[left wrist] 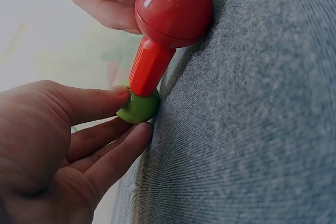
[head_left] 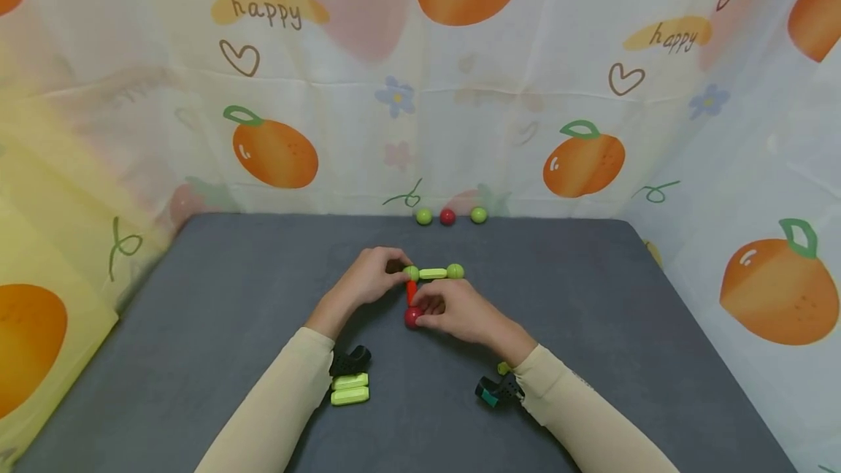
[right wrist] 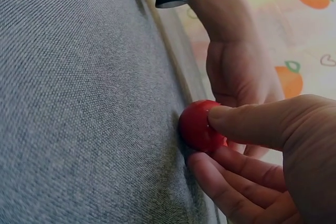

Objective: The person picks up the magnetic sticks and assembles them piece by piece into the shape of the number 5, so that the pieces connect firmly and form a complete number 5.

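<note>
My left hand (head_left: 376, 276) pinches a green ball (left wrist: 140, 107) between thumb and fingers. A red rod (left wrist: 150, 66) joins that ball to a red ball (left wrist: 176, 10), which my right hand (head_left: 456, 309) grips with thumb and fingertips. In the right wrist view the red ball (right wrist: 201, 125) sits low at the cloth, the thumb on its side and the fingers under it. From the held green ball a yellow-green rod (head_left: 433, 274) runs right to a second green ball (head_left: 455, 271), forming an L shape on the table.
Along the table's far edge stand two loose green balls (head_left: 423, 217) and a red ball (head_left: 447, 217). Two yellow-green rods (head_left: 350, 388) lie beside my left sleeve, and another yellow-green piece (head_left: 504, 368) shows near my right wrist. A printed curtain (head_left: 460, 144) hangs behind the grey table (head_left: 263, 247).
</note>
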`<state>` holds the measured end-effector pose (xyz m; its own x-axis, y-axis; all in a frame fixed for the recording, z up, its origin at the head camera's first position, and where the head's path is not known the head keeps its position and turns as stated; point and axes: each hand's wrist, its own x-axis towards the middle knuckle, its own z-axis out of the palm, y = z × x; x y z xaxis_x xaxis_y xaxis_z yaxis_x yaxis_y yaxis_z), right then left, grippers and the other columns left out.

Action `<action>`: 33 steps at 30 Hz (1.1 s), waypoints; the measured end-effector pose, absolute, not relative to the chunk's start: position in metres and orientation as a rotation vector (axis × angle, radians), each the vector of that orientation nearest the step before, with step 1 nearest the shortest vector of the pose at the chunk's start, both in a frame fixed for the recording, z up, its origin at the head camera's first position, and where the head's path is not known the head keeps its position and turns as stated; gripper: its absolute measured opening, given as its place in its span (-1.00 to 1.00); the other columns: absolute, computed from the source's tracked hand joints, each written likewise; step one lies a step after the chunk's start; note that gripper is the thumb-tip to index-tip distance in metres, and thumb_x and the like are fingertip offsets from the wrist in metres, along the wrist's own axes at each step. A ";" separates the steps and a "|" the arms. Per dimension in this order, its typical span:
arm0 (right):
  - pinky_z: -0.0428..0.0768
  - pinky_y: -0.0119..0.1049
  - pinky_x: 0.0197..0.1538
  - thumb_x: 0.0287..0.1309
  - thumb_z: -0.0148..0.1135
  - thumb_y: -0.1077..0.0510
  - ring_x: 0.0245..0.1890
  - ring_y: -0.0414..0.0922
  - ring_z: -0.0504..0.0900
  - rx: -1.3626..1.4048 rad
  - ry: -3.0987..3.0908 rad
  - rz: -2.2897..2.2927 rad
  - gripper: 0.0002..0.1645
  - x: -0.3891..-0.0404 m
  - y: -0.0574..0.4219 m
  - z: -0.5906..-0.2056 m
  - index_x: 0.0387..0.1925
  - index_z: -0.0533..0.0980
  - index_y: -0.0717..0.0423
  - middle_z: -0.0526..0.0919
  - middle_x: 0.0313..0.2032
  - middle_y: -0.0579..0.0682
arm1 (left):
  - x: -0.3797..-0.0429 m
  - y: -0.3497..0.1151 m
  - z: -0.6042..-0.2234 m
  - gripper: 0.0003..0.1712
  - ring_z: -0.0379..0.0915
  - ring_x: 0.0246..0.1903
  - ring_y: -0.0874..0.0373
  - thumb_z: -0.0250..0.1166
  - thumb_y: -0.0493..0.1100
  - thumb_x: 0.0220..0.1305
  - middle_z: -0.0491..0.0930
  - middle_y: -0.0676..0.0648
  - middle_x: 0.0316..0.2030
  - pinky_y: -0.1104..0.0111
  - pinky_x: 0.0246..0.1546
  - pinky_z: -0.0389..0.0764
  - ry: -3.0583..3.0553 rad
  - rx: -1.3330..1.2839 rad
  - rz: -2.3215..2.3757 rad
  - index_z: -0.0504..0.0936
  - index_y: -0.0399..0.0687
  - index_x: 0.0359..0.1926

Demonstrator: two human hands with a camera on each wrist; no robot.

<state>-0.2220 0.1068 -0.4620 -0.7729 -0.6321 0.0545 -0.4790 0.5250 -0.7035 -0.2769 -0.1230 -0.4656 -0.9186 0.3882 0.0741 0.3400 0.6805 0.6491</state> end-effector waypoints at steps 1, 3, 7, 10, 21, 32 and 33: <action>0.71 -0.28 -0.07 0.36 0.55 0.19 -0.24 -0.31 0.69 -0.945 2.556 -1.082 -0.75 -0.222 0.106 -0.462 0.03 0.75 -0.03 0.72 -0.23 -0.30 | -0.277 -0.123 -0.466 -0.88 0.67 -0.11 0.13 0.49 -0.14 0.47 0.77 0.11 -0.16 0.11 0.04 0.67 2.815 0.611 1.064 0.85 0.05 -0.03; 0.71 -0.28 -0.07 0.37 0.54 0.18 -0.24 -0.31 0.69 -0.951 2.560 -1.077 -0.74 -0.221 0.106 -0.462 0.05 0.76 -0.03 0.73 -0.22 -0.30 | -0.276 -0.123 -0.465 -0.87 0.67 -0.10 0.12 0.49 -0.13 0.48 0.77 0.10 -0.15 0.11 0.04 0.67 2.809 0.608 1.067 0.85 0.04 -0.02; 0.71 -0.29 -0.07 0.38 0.53 0.17 -0.24 -0.33 0.70 -0.965 2.571 -1.062 -0.73 -0.222 0.105 -0.462 0.07 0.77 -0.05 0.74 -0.19 -0.31 | -0.275 -0.122 -0.463 -0.88 0.67 -0.10 0.10 0.48 -0.14 0.48 0.77 0.09 -0.14 0.10 0.04 0.67 2.801 0.594 1.076 0.85 0.04 -0.02; 0.71 -0.30 -0.07 0.38 0.53 0.17 -0.24 -0.34 0.69 -0.971 2.579 -1.050 -0.73 -0.223 0.105 -0.463 0.07 0.77 -0.04 0.74 -0.19 -0.31 | -0.275 -0.122 -0.463 -0.87 0.67 -0.10 0.10 0.48 -0.14 0.49 0.77 0.08 -0.14 0.10 0.03 0.67 2.796 0.588 1.083 0.85 0.03 -0.02; 0.71 -0.30 -0.07 0.37 0.54 0.18 -0.23 -0.34 0.70 -0.968 2.564 -1.073 -0.75 -0.222 0.105 -0.464 0.04 0.76 -0.03 0.73 -0.20 -0.30 | -0.276 -0.122 -0.464 -0.87 0.67 -0.09 0.12 0.47 -0.14 0.49 0.77 0.08 -0.12 0.12 0.01 0.68 2.774 0.574 1.098 0.84 0.05 -0.01; 0.70 -0.29 -0.05 0.36 0.54 0.20 -0.22 -0.33 0.69 -0.955 2.580 -1.058 -0.74 -0.222 0.104 -0.464 0.05 0.75 -0.01 0.73 -0.20 -0.28 | -0.277 -0.122 -0.465 -0.84 0.69 -0.03 0.09 0.46 -0.14 0.50 0.78 0.05 -0.08 0.09 0.07 0.68 2.767 0.573 1.099 0.83 0.02 0.03; 0.70 -0.29 -0.05 0.36 0.54 0.20 -0.22 -0.32 0.69 -0.952 2.579 -1.059 -0.74 -0.222 0.104 -0.463 0.05 0.75 -0.01 0.73 -0.20 -0.28 | -0.277 -0.122 -0.465 -0.83 0.69 -0.03 0.09 0.46 -0.14 0.50 0.78 0.04 -0.07 0.09 0.07 0.68 2.765 0.574 1.100 0.83 0.01 0.04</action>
<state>-0.2218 0.1044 -0.4635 -0.7741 -0.6302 0.0602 -0.4906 0.5370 -0.6863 -0.2772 -0.1223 -0.4649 -0.9222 0.3850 0.0359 0.3044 0.6656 0.6814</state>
